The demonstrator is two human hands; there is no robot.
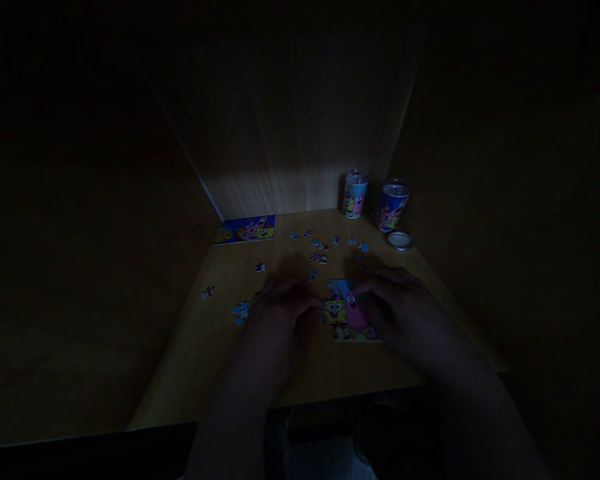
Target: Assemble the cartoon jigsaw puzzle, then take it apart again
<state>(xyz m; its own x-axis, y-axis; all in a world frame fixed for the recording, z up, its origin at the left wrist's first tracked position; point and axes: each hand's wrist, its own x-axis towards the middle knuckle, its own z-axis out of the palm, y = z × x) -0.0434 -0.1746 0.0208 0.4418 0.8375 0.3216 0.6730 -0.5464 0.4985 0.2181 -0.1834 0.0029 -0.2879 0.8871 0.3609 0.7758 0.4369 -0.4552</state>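
Note:
A partly assembled jigsaw puzzle (356, 320) with a yellow and a pink cartoon figure lies near the front of the table. My left hand (285, 307) is at its left edge, fingers curled and the index fingertip touching a piece there; the thumb is mostly hidden in shadow. Over the puzzle's right side is my right hand (400, 303), its fingers bent, with the index fingertip on the upper part and the thumb lower down. Just left of my left hand sits a cluster of blue puzzle pieces (240, 311). Dim light blurs the finger detail.
Several loose puzzle pieces (320, 257) are scattered beyond my hands. A finished-looking blue puzzle picture (246, 229) lies at the back left. Two cartoon-printed cans (354, 195) stand at the back right, near a round metal lid (401, 241). Panels rise around the wooden table (195, 360).

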